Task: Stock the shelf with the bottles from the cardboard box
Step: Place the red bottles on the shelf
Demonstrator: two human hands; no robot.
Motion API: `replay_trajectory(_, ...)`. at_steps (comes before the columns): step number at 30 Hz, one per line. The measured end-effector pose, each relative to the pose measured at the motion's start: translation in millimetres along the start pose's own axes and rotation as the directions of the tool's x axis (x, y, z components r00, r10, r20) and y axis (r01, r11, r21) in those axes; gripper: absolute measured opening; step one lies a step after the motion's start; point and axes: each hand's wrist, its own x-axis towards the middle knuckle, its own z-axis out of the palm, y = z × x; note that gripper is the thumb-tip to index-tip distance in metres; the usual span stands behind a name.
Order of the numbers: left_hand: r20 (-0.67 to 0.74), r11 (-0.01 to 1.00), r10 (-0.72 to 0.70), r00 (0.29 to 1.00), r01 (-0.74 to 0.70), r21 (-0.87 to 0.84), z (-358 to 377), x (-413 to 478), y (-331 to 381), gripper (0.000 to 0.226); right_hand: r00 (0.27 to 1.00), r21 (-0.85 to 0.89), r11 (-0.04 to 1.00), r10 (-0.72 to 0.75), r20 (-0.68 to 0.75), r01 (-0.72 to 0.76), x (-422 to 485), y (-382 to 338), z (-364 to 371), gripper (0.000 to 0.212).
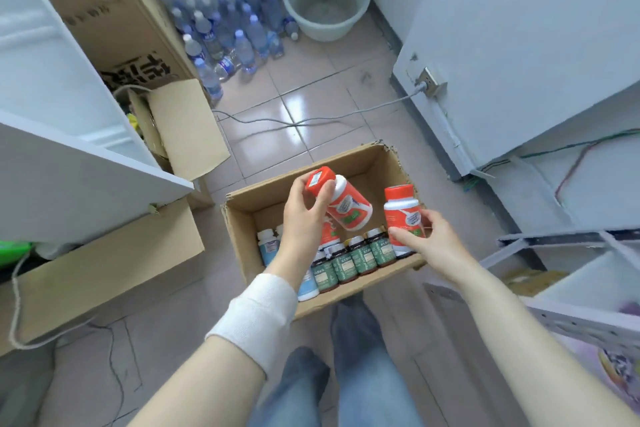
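An open cardboard box [239, 229] stands on the tiled floor in front of me. Inside it are several green-labelled dark bottles [360, 258] in a row and a few pale blue bottles [268, 246]. My left hand [304, 215], with a white wrap on the wrist, grips a white bottle with a red cap [343, 203], tilted over the box. My right hand [424, 236] holds a second, upright red-capped bottle [401, 215] above the box's right side. White shelf boards [86, 163] jut in at the left.
More cardboard boxes [104, 263] sit under and beside the left shelf. Several plastic water bottles [228, 35] and a basin [325, 0] stand at the far wall. A grey cable [311, 120] crosses the floor to a wall socket. A white rack [571, 312] is at right.
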Motion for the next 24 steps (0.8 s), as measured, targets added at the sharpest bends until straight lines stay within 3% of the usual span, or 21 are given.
replay_trajectory(4, 0.181, 0.998, 0.015, 0.983, -0.004, -0.059, 1, -48, 50, 0.012, 0.999, 0.247, 0.968, -0.036, 0.001, 0.034, -90, -9, -7, 0.039)
replay_trajectory(7, 0.312, 0.994, 0.078, 0.947, -0.047, -0.103, 7, -86, 90, 0.011, 0.993, 0.4, 0.911, -0.066, -0.098, 0.1, -151, -13, -17, 0.042)
replay_trajectory(12, 0.48, 0.989, 0.149, 0.864, -0.121, -0.09, 32, -160, 137, 0.018, 0.953, 0.462, 0.861, -0.077, -0.292, 0.212, -246, -4, -50, 0.053)
replay_trajectory(15, 0.556, 0.985, 0.161, 0.815, -0.172, -0.034, 61, -212, 157, 0.029, 0.913, 0.472, 0.837, -0.077, -0.401, 0.278, -298, 10, -76, 0.041)
replay_trajectory(18, 0.648, 0.976, 0.204, 0.734, -0.206, -0.074, 96, -269, 176, 0.016, 0.874, 0.513, 0.781, -0.082, -0.479, 0.355, -352, 33, -103, 0.042)
replay_trajectory(22, 0.756, 0.965, 0.247, 0.606, -0.229, -0.131, 146, -359, 191, 0.01, 0.834, 0.603, 0.655, -0.075, -0.547, 0.455, -435, 81, -141, 0.024)
replay_trajectory(24, 0.806, 0.955, 0.268, 0.528, -0.255, -0.151, 171, -411, 192, 0.011, 0.811, 0.642, 0.571, -0.074, -0.581, 0.512, -482, 112, -159, 0.033)
